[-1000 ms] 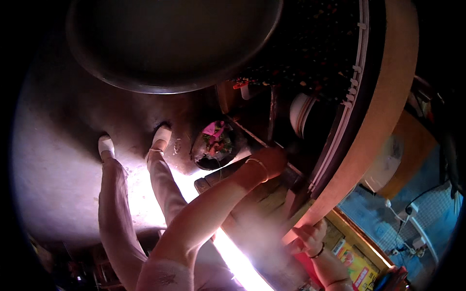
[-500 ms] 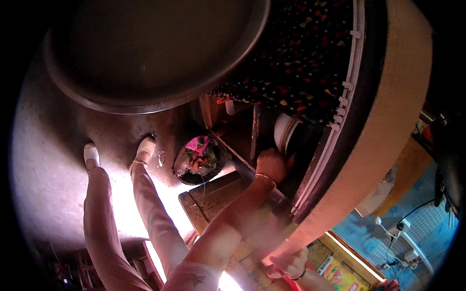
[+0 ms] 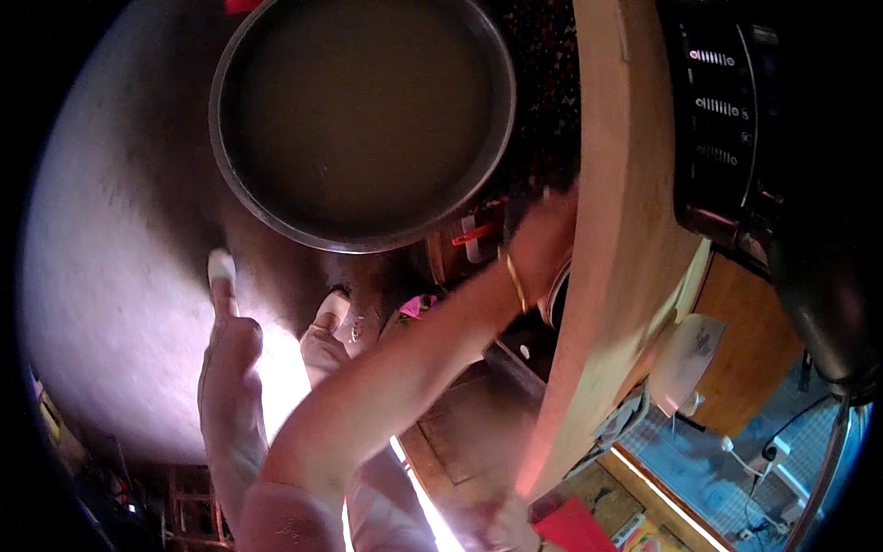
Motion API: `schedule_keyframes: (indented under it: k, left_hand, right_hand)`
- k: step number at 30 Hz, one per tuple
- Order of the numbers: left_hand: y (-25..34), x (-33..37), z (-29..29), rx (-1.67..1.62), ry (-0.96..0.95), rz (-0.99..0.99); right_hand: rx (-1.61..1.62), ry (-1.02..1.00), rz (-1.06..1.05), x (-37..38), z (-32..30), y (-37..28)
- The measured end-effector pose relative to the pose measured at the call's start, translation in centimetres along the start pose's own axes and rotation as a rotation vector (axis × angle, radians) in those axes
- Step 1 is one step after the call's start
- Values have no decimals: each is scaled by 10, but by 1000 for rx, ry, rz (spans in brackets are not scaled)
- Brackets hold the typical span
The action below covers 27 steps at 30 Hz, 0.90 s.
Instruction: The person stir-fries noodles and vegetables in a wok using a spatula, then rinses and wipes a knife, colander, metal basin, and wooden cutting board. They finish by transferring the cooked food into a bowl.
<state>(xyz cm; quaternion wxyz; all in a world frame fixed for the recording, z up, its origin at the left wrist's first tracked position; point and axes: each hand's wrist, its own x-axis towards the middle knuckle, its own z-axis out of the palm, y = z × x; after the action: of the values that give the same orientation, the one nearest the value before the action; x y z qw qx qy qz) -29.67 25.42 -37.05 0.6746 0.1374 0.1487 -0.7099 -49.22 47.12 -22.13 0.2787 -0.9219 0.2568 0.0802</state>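
Observation:
My left hand [image 3: 544, 230], with a bangle at the wrist, reaches in under the wooden counter edge [image 3: 598, 184]. Its fingers are hidden there, close to a dark patterned curtain [image 3: 549, 83]. Just below this hand, the rim of a white bowl [image 3: 555, 299] shows inside the dark shelf space. My right hand [image 3: 510, 527] is low in the picture by the counter's near end, smeared by motion, so its grip does not show. A red item [image 3: 578, 526] lies right beside it.
A wide metal basin [image 3: 504, 110] of murky liquid stands at the upper middle. Below it, something pink [image 3: 418, 306] shows behind my left forearm. A black appliance [image 3: 717, 120] sits on the right. Cables and a white power strip [image 3: 777, 455] lie on blue cloth at lower right.
My left hand has gone from beside the bowl up towards the curtain. The view has shifted, showing more of the basin and the black appliance. My right hand has moved slightly down and left.

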Motion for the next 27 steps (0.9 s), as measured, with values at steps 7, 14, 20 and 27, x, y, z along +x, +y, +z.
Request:
schedule_keyframes:
  k: [7,14,20,27]
  left_hand:
    - [163,75,2,1733,-47,1002]
    - [200,108,-10,1875,-320,689]
    - [206,118,-7,1800,-310,583]
    - [196,110,2,1646,-161,320]
  right_hand:
    - [497,406,667,203,55,51]
    - [1164,1051,665,331,22,156]
    - [2003,981,370,299,18,203]
    - [2093,1279,685,283,25,245]
